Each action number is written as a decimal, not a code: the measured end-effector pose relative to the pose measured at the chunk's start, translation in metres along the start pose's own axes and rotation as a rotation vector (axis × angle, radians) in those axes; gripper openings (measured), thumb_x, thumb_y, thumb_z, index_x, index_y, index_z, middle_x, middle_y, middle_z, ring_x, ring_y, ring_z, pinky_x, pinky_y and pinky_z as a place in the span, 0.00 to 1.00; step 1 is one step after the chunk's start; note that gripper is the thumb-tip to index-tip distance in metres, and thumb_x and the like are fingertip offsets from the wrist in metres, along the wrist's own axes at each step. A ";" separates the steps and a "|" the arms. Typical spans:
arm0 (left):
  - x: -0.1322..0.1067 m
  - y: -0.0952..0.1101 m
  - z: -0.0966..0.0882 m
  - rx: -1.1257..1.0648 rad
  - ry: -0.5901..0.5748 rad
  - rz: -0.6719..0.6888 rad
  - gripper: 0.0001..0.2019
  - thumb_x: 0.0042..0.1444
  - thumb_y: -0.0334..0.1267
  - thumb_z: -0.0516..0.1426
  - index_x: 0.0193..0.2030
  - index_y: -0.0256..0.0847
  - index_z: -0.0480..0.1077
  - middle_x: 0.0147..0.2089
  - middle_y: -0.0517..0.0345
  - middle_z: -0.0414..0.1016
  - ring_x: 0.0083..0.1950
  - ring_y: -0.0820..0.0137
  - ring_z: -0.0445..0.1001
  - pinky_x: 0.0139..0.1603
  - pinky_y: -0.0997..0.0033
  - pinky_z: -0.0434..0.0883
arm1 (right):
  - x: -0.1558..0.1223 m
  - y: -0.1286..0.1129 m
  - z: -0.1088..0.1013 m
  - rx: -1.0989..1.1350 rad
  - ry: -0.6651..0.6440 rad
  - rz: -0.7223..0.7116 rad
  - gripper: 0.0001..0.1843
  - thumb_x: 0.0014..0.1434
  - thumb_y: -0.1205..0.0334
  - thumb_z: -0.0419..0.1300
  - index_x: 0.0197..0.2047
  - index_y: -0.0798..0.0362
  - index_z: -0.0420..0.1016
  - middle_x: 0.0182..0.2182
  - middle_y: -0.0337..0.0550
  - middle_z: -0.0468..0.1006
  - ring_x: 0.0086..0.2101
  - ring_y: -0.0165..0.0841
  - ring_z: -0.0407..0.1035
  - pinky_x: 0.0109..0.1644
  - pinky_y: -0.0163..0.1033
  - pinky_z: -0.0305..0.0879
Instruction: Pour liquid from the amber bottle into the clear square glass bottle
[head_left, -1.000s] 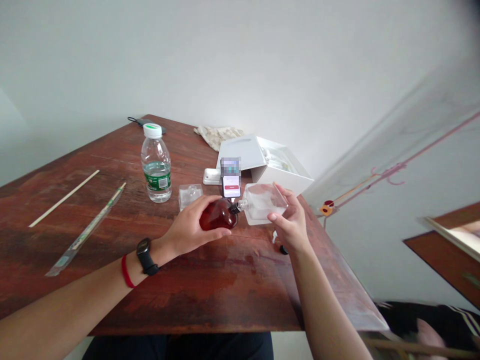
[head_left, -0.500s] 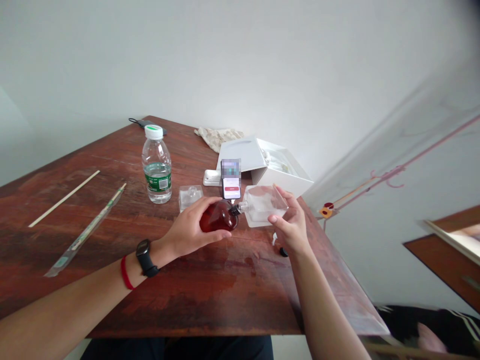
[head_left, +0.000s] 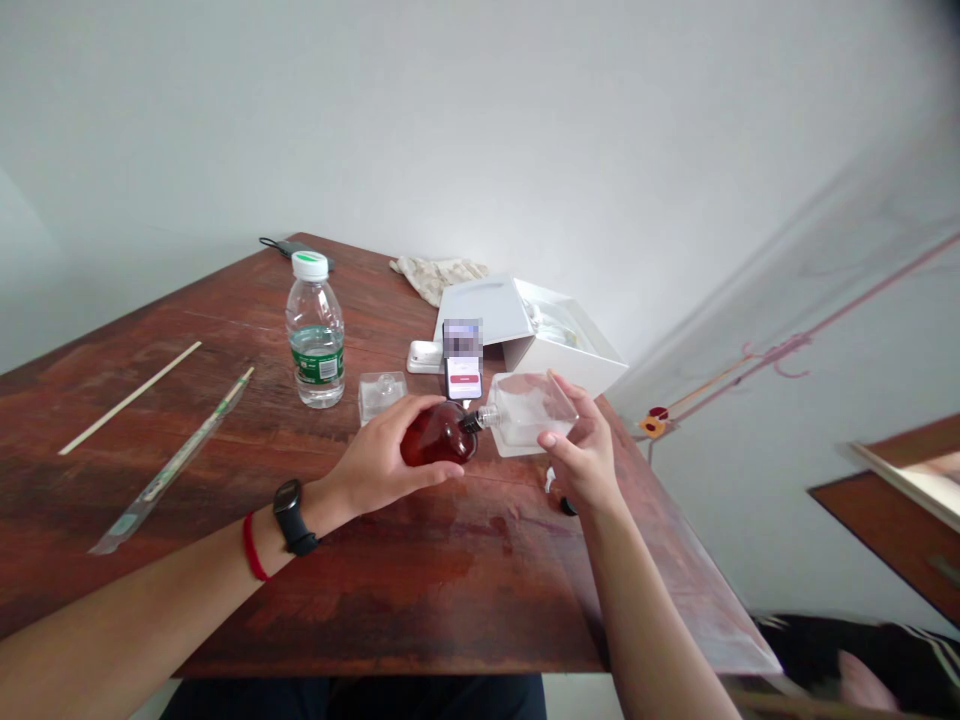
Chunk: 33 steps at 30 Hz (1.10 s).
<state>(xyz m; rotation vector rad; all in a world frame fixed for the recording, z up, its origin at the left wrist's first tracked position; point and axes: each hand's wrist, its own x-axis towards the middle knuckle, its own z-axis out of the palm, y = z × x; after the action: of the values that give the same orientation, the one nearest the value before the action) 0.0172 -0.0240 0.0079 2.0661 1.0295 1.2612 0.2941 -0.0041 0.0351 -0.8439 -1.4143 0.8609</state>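
Note:
In the head view my left hand is wrapped round a dark red-brown bottle, which lies tilted with its black neck pointing right. That neck meets the threaded mouth of a clear square bottle, held sideways by my right hand between thumb and fingers. Some liquid shows in the clear bottle; whether any is flowing I cannot tell. Behind my left hand a clear square glass piece stands on the table. Below the clear bottle lie a small black cap and a small white piece.
On the wooden table stands a water bottle, with a bare stick and wrapped chopsticks to its left. A phone leans near a white case and an open white box. A cloth lies behind.
Hardly anything differs. Both hands keep their hold on the two bottles, neck to mouth; the whole view has shifted very slightly.

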 end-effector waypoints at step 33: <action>0.000 0.003 0.000 -0.040 -0.010 -0.013 0.36 0.55 0.58 0.70 0.65 0.47 0.67 0.63 0.47 0.77 0.61 0.52 0.78 0.64 0.46 0.75 | -0.001 0.001 -0.001 -0.015 0.012 -0.010 0.38 0.48 0.47 0.79 0.61 0.41 0.79 0.59 0.46 0.83 0.60 0.51 0.76 0.67 0.60 0.69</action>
<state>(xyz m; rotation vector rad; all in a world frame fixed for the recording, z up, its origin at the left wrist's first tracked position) 0.0183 -0.0256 0.0104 2.0308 1.0038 1.2532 0.2947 -0.0045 0.0343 -0.8512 -1.4152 0.8370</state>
